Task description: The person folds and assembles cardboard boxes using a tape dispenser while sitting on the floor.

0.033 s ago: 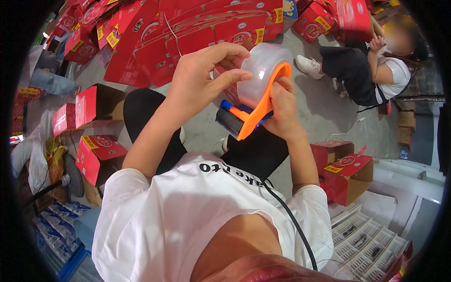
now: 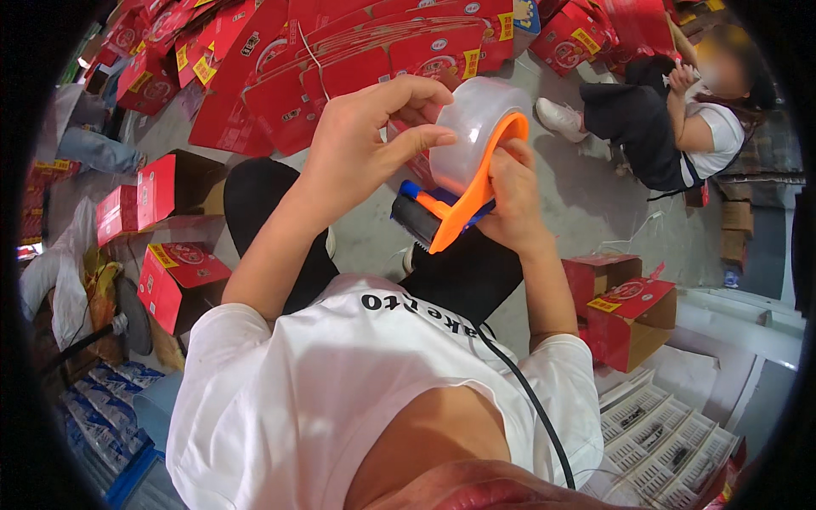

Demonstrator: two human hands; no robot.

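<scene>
A tape dispenser [image 2: 463, 208] with an orange frame and a dark blue-and-black front end is held in front of my chest. It carries a wide roll of clear packing tape [image 2: 467, 127]. Wrapped around the dispenser's grip from the right is my right hand [image 2: 514, 191]; some of its fingers are hidden behind the frame. My left hand [image 2: 374, 127] is at the left side of the roll, thumb and forefinger bent but apart, their tips at or very near the tape. Its other fingers curl partly out of sight.
Flattened red cartons [image 2: 365, 68] are piled ahead. Open red boxes stand at left [image 2: 183, 285] and right [image 2: 633, 319]. At far right another person [image 2: 680, 127] sits low beside red boxes. A white slotted tray [image 2: 667, 438] lies at lower right, blue-and-white packets [image 2: 106, 408] at lower left.
My hands and the tape dispenser stay practically where they were. At the upper right, the red box near the other person has shifted slightly.
</scene>
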